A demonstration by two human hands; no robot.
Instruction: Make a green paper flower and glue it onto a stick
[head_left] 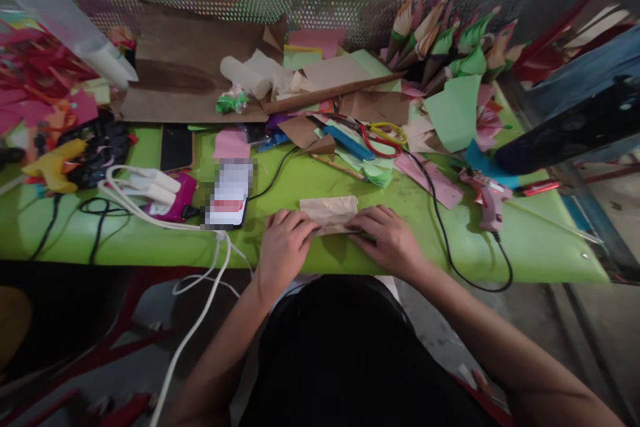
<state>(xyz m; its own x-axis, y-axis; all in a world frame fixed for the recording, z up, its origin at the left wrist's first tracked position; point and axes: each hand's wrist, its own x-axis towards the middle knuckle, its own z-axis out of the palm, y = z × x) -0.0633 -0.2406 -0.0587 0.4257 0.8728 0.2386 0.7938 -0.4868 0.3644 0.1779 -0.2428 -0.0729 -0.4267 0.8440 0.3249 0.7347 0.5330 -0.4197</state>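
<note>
A small piece of pale beige, creased paper lies near the front edge of the green table. My left hand holds its left end, with the fingers curled together at the near corner. At the opposite end, my right hand grips the near right corner, fingers bent and closed. The paper's near edge looks folded or rolled between the hands; the fingertips partly hide it. A phone lies left of my left hand, its screen blurred out.
Behind the paper lie red and yellow scissors, a pencil and paper scraps. A pink glue gun with a black cord is at right. White cables, a magenta power strip and a yellow glue gun are at left.
</note>
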